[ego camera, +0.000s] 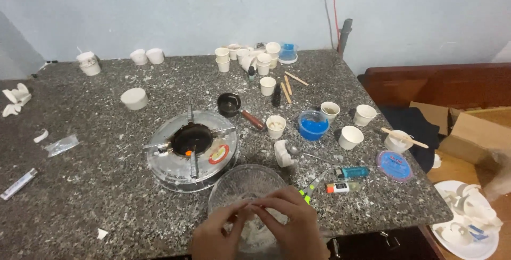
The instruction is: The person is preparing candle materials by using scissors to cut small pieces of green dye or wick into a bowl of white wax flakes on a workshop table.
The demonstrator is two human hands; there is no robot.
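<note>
Your left hand (215,236) and right hand (293,225) meet over the clear patterned glass bowl (246,185) at the near edge of the speckled granite table (96,185); fingertips of both are pinched narrow on a small whitish lump (250,206), too small to make out. Just behind the bowl stands a round metal single-burner stove (191,148), dusted white, with a dark centre. To its right, close by: a white moulded piece (283,154), a metal spoon (303,153), a teal lighter (352,172), a small tube (340,187). Farther back, a blue-filled plastic cup (313,126), a dark small pot with a brown handle (230,104), many white paper cups (351,137), and wooden sticks (287,88). White crumbs litter the stone. A paper plate of white shapes (468,220) sits low at right, off the table.
</note>
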